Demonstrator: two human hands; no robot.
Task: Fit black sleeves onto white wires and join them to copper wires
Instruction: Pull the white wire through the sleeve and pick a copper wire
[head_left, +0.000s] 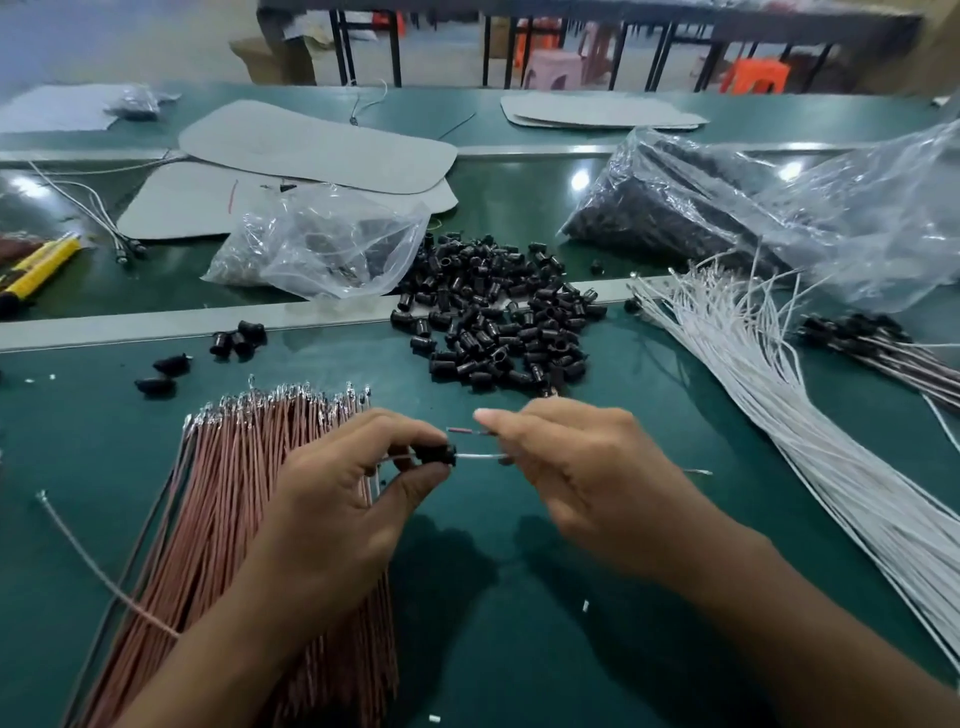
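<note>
Both hands are up off the surface (493, 597), close together with a short gap between them.

- Left hand (348, 488): thumb and curled fingertips pinch one black sleeve (435, 453).
- Right hand (576, 467): fingers are closed on a white wire (480, 457), which crosses the gap into the sleeve. A short pale length shows on the sleeve's far side, toward the left palm, so the wire seems to be threaded through.
- The right hand also appears to hold a copper wire (464, 430). Its end pokes out just above the white wire, pointing at the left hand. The tip is free and clear of the sleeve.

Stock:
- Copper bundle (228, 467) lies under and beyond the left hand.
- Sleeve pile (498, 317) is ahead of both hands.
- White bundle (769, 384) fans out to the right of the right hand.
- Past that lie what look like sleeved wires (878, 343), too blurred to be sure.
- A plastic bag (332, 244) sits further ahead of the left hand.

Step, as I read it: the sleeve is being fitted and is on the wire or nearly seated. The join is not yet made.

Next move, by my guess: settle the sleeve where it belongs, then bring the copper end to the white wire's end. That calls for a steady left pinch so the sleeve does not slide. The right fingers must shift their hold without dropping either wire. I cannot tell how the two ends lock together.
</note>
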